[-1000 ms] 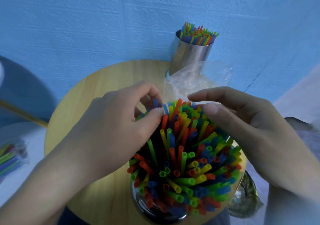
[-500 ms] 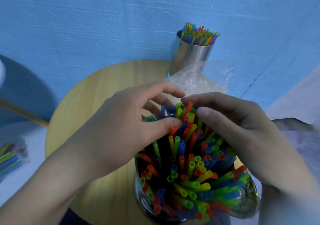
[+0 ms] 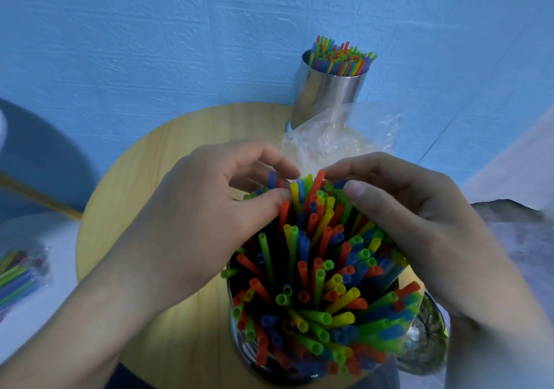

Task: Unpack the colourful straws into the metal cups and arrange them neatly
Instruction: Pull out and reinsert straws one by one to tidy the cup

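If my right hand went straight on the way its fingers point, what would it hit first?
Probably the raised red straw next to the right hand; just beyond is the left hand.

Hands [image 3: 209,208] closer together around straws [image 3: 311,268]

Looks like a corner of somebody's home, not a shop or a lab tbh. Going by the blue wall with embossed brick-pattern panels [image 3: 150,43], plus a small round light-wood worktop [image 3: 180,154] set close up to it. Off to the left, a low white surface [image 3: 45,238] with a clear packet of coloured straws [image 3: 21,274] lying on it. Over on the right, some rumpled grey fabric [image 3: 515,238]. Can't tell which room exactly.
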`<act>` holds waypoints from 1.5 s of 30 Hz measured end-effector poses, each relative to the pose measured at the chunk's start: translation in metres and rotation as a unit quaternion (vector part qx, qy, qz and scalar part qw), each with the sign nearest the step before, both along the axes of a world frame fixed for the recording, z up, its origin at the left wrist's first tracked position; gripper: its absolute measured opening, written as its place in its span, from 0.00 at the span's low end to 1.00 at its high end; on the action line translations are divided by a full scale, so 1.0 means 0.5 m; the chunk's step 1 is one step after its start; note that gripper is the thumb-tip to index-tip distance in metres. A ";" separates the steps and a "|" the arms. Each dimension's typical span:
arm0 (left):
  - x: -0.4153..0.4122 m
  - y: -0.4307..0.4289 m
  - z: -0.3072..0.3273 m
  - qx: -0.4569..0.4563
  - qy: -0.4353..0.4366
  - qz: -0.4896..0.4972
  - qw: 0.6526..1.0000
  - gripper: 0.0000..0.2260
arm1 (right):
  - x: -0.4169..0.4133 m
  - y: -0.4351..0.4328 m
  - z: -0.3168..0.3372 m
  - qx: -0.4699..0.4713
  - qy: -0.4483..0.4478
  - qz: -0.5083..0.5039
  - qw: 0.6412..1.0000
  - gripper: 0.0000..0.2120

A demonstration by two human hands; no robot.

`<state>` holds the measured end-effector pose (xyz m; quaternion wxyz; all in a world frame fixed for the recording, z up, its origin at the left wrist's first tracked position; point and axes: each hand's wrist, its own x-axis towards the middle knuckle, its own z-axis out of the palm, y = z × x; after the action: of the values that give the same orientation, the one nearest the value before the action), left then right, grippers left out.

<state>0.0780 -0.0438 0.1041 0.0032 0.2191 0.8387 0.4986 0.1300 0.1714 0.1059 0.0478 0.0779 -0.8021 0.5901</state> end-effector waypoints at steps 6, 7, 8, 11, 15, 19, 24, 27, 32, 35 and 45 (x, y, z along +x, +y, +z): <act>0.001 0.005 0.006 0.017 0.012 -0.011 1.000 0.06 | 0.004 -0.001 0.002 -0.009 0.002 0.001 1.000 0.10; 0.000 0.006 0.008 0.017 0.017 -0.018 1.000 0.06 | 0.004 -0.001 0.002 -0.010 0.003 0.002 1.000 0.10; 0.000 0.007 0.010 0.015 0.024 -0.026 0.999 0.07 | 0.005 -0.002 0.002 -0.011 0.005 0.004 1.000 0.11; 0.000 0.005 0.018 0.031 0.041 -0.059 0.997 0.11 | 0.005 -0.003 0.004 -0.014 0.007 0.008 1.000 0.10; 0.003 0.002 0.031 0.006 0.100 -0.091 0.991 0.17 | 0.005 -0.001 0.003 -0.010 0.004 0.008 1.000 0.09; -0.007 -0.006 0.021 -0.023 0.132 -0.077 0.988 0.09 | 0.003 0.003 -0.001 -0.007 0.003 -0.001 1.000 0.10; -0.014 -0.015 0.021 -0.022 0.066 -0.078 0.994 0.09 | 0.002 0.006 -0.004 -0.006 0.006 -0.012 1.000 0.09; -0.017 -0.010 0.020 -0.077 0.014 -0.101 0.992 0.20 | 0.000 0.008 -0.008 -0.006 0.001 -0.028 1.000 0.10; -0.017 -0.007 0.033 -0.108 -0.028 -0.163 0.980 0.23 | 0.001 0.015 -0.008 0.011 -0.034 -0.016 0.999 0.11; -0.008 -0.002 0.042 -0.096 -0.064 -0.166 0.979 0.22 | 0.003 0.016 -0.006 0.008 -0.032 -0.005 0.999 0.12; -0.019 -0.007 0.034 -0.039 -0.110 -0.156 0.981 0.14 | 0.005 0.015 -0.006 -0.015 -0.026 -0.001 1.000 0.13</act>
<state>0.0686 -0.0474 0.1212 0.1817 0.2906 0.8076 0.4799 0.1323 0.1790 0.1028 0.0287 0.0606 -0.7945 0.6035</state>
